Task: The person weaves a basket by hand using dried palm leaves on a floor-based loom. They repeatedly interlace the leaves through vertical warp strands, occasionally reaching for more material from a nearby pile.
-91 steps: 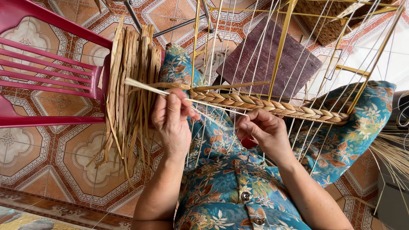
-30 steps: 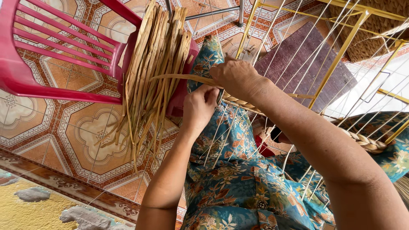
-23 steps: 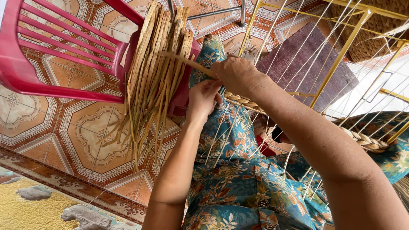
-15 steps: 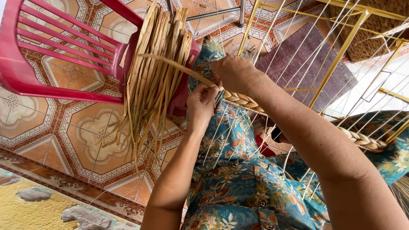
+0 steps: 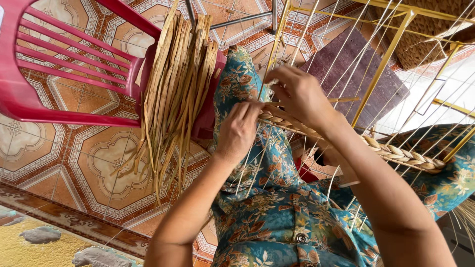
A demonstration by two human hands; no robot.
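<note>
Braided straw band (image 5: 396,151) (partly woven) between both hands (image 5: 269,116)

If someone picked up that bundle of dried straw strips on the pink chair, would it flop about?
Probably floppy: the dried strips droop over the pink chair edge with ends splaying. Likely light, being thin and dry. Loose strands may slip out, since nothing visibly ties them.

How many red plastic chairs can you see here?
1: a red plastic chair at upper left on the tiled floor, with a bundle of dried straw strips hanging over its seat. Others may be out of view.
</note>
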